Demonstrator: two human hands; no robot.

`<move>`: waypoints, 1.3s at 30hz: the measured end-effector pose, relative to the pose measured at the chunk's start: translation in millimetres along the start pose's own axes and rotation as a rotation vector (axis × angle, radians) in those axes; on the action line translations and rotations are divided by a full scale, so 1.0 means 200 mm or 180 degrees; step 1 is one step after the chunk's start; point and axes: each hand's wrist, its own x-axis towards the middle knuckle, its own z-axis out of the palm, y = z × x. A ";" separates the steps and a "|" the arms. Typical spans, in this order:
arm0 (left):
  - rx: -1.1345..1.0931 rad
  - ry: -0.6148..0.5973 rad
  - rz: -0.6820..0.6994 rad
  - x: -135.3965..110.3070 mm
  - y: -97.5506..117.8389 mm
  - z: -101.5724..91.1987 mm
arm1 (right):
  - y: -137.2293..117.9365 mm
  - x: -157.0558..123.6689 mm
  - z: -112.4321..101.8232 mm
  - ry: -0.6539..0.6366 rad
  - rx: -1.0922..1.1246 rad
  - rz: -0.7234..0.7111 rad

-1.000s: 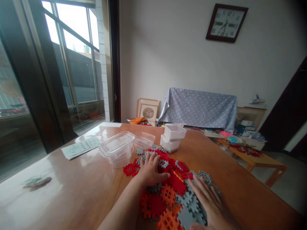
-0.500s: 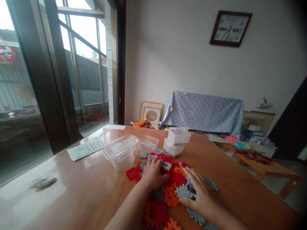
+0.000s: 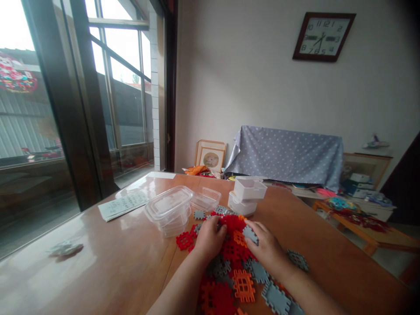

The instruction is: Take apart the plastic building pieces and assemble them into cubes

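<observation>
- The heap of red, grey and orange interlocking tiles [image 3: 236,267] lies on the table [image 3: 114,271] before me.
- My left hand [image 3: 210,238] and right hand [image 3: 267,250] cup its far end, fingers curled down; I cannot tell whether either pinches a tile.
- Low, even pressure should, I judge, stop tiles skidding.
- Clear tubs [image 3: 169,210] and white boxes [image 3: 247,197] stand just beyond.

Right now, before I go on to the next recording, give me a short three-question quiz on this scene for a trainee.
1. True or false: the left hand and the right hand both rest on the pile of toothed tiles.
2. What stands on the table just beyond the pile? A) two stacked white boxes B) a kettle C) a lamp
3. Which colours are the tiles?
Key: 1 true; 2 A; 3 red, orange and grey.
</observation>
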 end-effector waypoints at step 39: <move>0.0904 0.0059 -0.0368 -0.02 0.00 0.00 | 0.14 -0.62 -0.38 -0.1477 -0.0514 0.0550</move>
